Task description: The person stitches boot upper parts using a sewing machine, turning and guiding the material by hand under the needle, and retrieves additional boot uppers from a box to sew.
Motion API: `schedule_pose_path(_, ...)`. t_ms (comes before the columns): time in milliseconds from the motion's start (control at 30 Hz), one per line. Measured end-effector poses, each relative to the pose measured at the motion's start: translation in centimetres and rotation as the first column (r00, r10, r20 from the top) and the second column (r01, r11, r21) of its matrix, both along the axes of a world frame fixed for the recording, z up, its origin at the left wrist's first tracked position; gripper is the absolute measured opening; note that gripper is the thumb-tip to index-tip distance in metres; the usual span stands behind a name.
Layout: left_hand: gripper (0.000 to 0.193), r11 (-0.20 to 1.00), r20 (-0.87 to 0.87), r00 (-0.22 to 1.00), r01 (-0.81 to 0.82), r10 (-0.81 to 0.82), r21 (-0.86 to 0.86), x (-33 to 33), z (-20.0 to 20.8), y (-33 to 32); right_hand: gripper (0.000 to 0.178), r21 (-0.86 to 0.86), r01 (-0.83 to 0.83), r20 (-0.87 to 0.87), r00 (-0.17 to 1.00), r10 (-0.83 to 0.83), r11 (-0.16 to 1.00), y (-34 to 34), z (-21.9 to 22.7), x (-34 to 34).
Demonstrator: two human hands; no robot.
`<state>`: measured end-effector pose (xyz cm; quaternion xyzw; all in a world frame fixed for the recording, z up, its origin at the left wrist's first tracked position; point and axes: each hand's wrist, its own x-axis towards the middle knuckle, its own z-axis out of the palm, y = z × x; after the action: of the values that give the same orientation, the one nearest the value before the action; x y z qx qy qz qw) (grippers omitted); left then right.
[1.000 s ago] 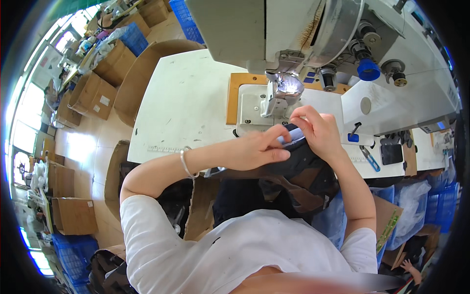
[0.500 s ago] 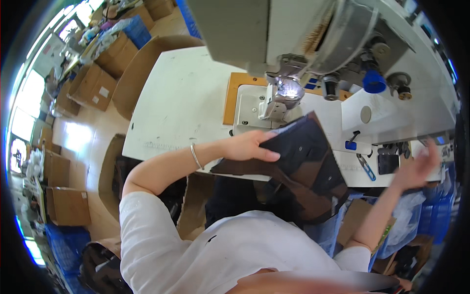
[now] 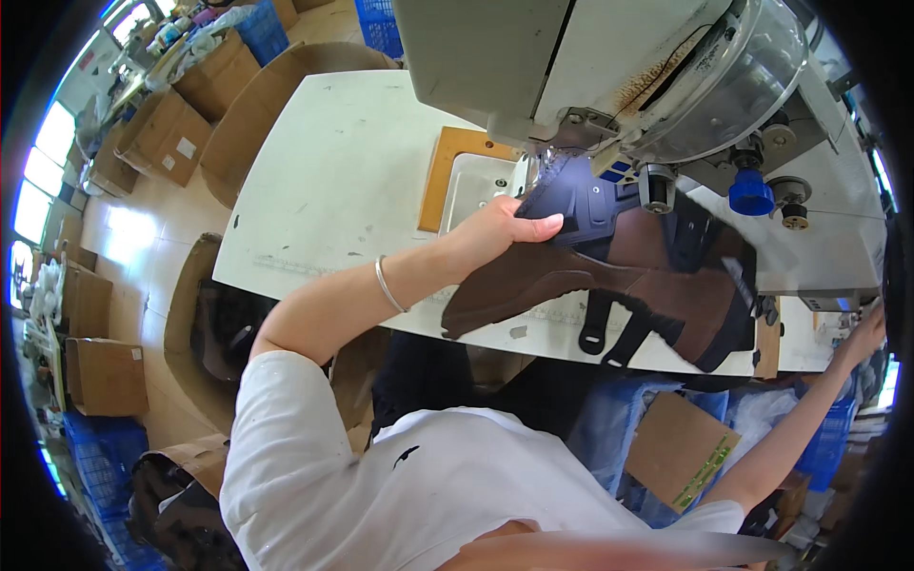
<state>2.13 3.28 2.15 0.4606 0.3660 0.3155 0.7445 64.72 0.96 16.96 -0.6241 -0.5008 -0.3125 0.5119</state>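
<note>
A brown and black shoe upper (image 3: 609, 276) with straps and small punched holes lies spread over the table's front, its far edge under the head of a white sewing machine (image 3: 476, 57). My left hand (image 3: 505, 231) grips its left part, thumb on top and fingers underneath, close to the lit needle area (image 3: 547, 167). Two dark straps (image 3: 614, 328) hang toward the front edge. Out at the far right, my right hand (image 3: 864, 338) is by the machine's right end; its fingers are too small and partly hidden to read.
The white sewing table (image 3: 324, 181) extends left of the machine. Cardboard boxes (image 3: 167, 138) and blue crates (image 3: 100, 466) stand on the floor at left. Below the table's right side are plastic-wrapped bundles and a flat cardboard piece (image 3: 676, 447). A blue knob (image 3: 750, 193) sticks out under the machine arm.
The shoe upper has been turned and laid flatter, its far edge now under the machine head. My right hand has moved farther right, to the machine's end. My left hand keeps its hold.
</note>
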Motion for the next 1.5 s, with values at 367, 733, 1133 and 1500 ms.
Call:
schedule_pose_path(367,0.034,0.914,0.144,0.909,-0.365,0.391,-0.176,0.6,-0.5,-1.9,0.048,-0.236,-0.651,-0.344,0.75,0.565,0.721,0.5,-10.5,-35.0)
schedule_pose_path(733,0.039,0.941,0.413,0.854,-0.229,0.316,-0.248,-3.0,-3.7,-0.9,0.035,-0.229,-0.868,-0.738,0.45,0.503,0.44,4.2,-9.5,-34.2)
schedule_pose_path(1133,0.024,0.99,-0.041,0.999,-0.008,0.014,0.14,-7.1,-1.4,4.0,0.072,-0.05,-0.925,-0.651,0.315,0.69,0.376,-0.8,-12.2,-37.5)
schedule_pose_path(1500,0.037,0.968,-0.228,0.973,0.098,-0.044,0.233,-7.1,1.1,6.4,0.062,-0.06,-0.884,-0.61,0.4,0.684,0.463,-3.1,-11.2,-40.7)
